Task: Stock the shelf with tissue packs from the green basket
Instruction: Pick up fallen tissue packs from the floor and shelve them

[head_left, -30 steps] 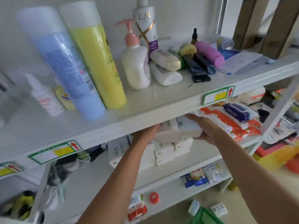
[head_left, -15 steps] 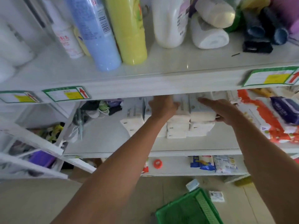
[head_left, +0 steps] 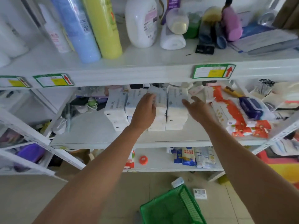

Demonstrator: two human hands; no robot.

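**Shelf**, middle tier, centre of frame: white board carrying the stock listed below.

**Tissue packs**: white with pale blue tops, stacked in columns side by side at the centre of the middle tier.

**Left hand**: arm reaches up from the lower left. The palm is down and the fingers are straight and together, lying flat over the tops of the middle columns. It grips nothing.

**Right hand**: arm reaches in from the lower right. The fingers are spread and loosely bent, with the fingertips at the right edge of the rightmost column's top pack. Contact cannot be told, and nothing is gripped.

**Basket**: green mesh, on the floor at bottom centre, below both forearms. Its contents are not discernible.

**Red packets**: red and white, lying right of the tissue packs on the same tier, with a purple pouch on top of them.

**Top tier**: a blue bottle and a yellow bottle stand touching at upper left. A white bottle stands at upper centre.
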